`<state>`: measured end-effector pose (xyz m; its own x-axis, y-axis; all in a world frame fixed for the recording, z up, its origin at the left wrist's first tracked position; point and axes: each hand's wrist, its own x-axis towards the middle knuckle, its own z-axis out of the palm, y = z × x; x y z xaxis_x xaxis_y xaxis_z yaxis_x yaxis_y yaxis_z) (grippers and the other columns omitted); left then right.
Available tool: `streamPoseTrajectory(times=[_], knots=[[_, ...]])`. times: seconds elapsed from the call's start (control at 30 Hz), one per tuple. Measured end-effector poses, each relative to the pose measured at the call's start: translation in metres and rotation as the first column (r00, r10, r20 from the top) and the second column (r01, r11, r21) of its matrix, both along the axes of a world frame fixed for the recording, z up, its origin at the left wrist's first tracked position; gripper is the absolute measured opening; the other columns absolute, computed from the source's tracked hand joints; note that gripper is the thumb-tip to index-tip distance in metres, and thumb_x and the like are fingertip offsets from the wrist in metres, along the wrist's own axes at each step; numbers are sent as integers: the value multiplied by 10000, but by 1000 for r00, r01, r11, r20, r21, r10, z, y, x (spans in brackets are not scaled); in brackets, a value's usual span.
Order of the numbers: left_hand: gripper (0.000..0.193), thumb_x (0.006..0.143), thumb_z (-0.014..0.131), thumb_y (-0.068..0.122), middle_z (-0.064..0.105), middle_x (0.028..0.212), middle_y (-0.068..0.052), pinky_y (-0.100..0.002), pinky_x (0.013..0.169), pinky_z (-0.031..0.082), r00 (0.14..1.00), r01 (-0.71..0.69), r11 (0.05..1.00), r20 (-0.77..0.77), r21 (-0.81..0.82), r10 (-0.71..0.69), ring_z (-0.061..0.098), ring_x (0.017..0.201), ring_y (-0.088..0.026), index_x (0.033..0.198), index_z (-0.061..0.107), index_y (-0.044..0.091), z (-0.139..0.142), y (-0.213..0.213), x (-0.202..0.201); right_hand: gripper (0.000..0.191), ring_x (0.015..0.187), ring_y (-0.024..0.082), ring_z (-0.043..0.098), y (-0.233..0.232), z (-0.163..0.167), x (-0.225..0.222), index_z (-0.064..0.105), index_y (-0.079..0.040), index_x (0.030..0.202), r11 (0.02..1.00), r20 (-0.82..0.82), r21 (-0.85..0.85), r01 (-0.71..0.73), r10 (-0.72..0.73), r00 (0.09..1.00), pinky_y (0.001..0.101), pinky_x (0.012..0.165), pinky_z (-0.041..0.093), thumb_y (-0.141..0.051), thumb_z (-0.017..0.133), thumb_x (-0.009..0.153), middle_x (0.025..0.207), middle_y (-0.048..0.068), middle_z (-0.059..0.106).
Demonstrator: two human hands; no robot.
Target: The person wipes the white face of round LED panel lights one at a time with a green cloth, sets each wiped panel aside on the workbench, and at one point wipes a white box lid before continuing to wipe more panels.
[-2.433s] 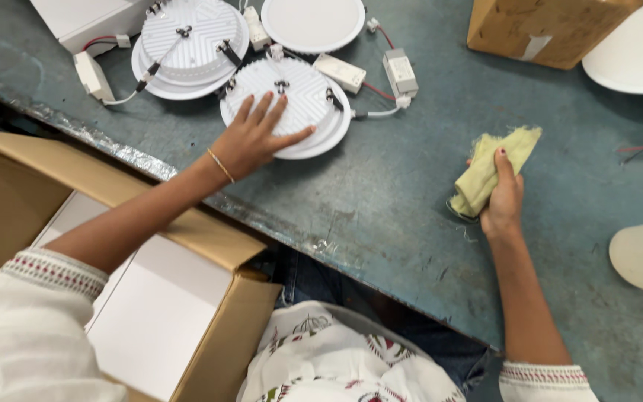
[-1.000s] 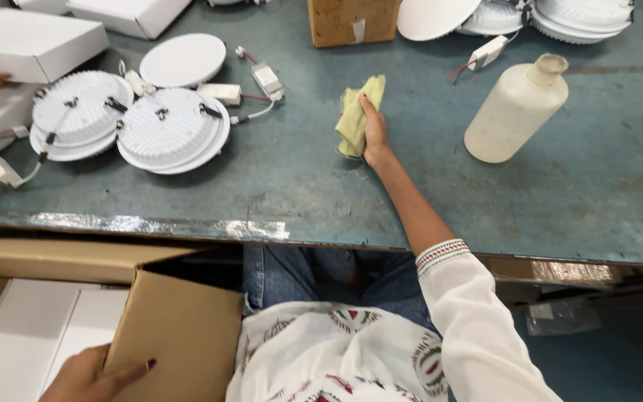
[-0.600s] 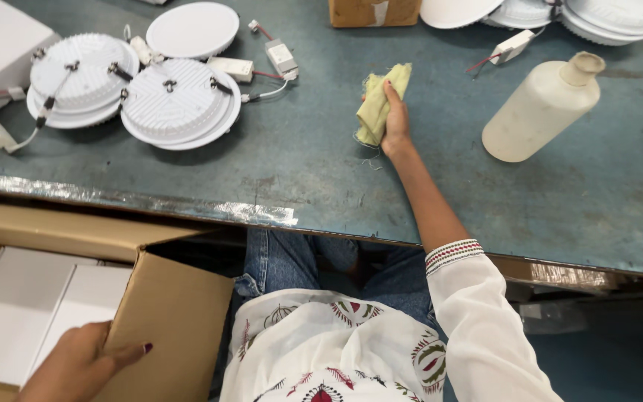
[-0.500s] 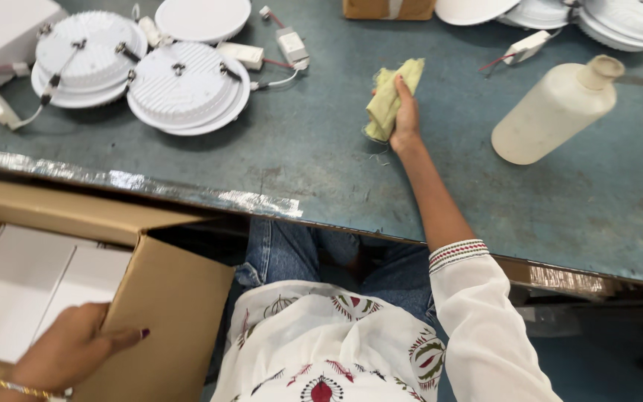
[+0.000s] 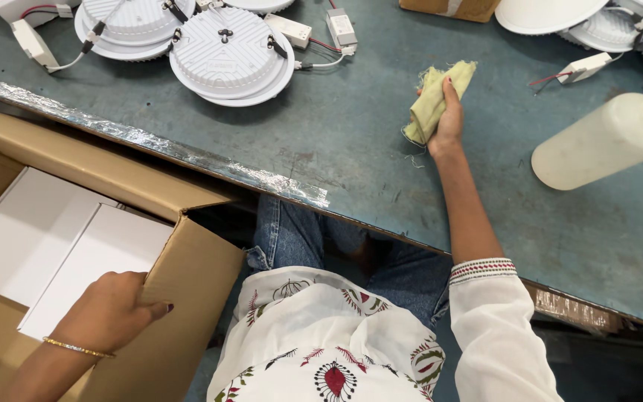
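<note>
Reaching lower than it did half a second ago, the left hand (image 5: 109, 309) now rests inside the cardboard carton (image 5: 187, 298) beside the person's knees, and the view has tipped down so the carton fills more of the near corner. Its fingers curl over the near corner of a flat white box (image 5: 98, 260), thumb on the carton wall beside it; whether they have actually closed on the box edge I cannot tell, since the fingertips are hidden under the hand. That box lies flat next to a second white box (image 5: 27, 231), the two packed side by side so they fill the carton's floor. The carton stands open just below the desk (image 5: 321, 141) edge, near enough for boxes to be reached without standing.

Further off, on the desk, the right hand (image 5: 448, 123) holds a folded yellow cloth (image 5: 433, 97), fingers pressed together over it and pinning it against the blue-green surface. A pale plastic bottle (image 5: 604, 141) lies on its side to the right, apart from the cloth. Beyond, round white downlights (image 5: 228, 56) sit face down, overlapping, with their wired driver units (image 5: 340, 26) beside them.
</note>
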<state>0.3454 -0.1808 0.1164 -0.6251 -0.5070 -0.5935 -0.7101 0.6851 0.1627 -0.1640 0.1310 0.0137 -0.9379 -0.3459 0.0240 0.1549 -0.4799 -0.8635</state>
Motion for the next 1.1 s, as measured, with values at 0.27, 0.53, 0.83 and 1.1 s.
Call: streamPoseTrajectory(times=[0.27,0.53,0.83,1.1], knots=[[390,791,832,352,788,897,-215,-423,877,606,998,54,998,11,29,-55,774,895,-353,1036,786,52,14,-31,-15,450,831,252,680,-10,22,7,609,3,1247,987,11,-33,-156,156,988,427,719,578,-425,577,1111,1011,128,679],[401,794,833,367,794,904,-194,-427,887,605,998,-4,1000,64,14,3,775,900,-348,1044,779,59,23,-44,-23,471,955,224,741,-122,-58,313,572,-11,1366,263,485,-14,-965,845,223,357,849,613,-327,610,1018,1178,177,728],[432,724,816,379,753,903,-218,-443,859,604,999,50,996,-9,-78,-51,742,900,-373,944,759,12,-8,-28,-21,343,1002,308,736,-203,-161,360,589,20,1275,531,758,-257,-808,629,173,425,904,616,-122,464,989,1126,188,728],[493,875,649,609,765,957,-115,-416,877,594,968,196,977,175,-81,-180,735,951,-316,996,765,146,24,-42,-36,318,966,251,736,-203,-171,352,631,24,1274,445,759,-178,-878,630,165,382,883,608,-136,519,1023,1097,161,744]])
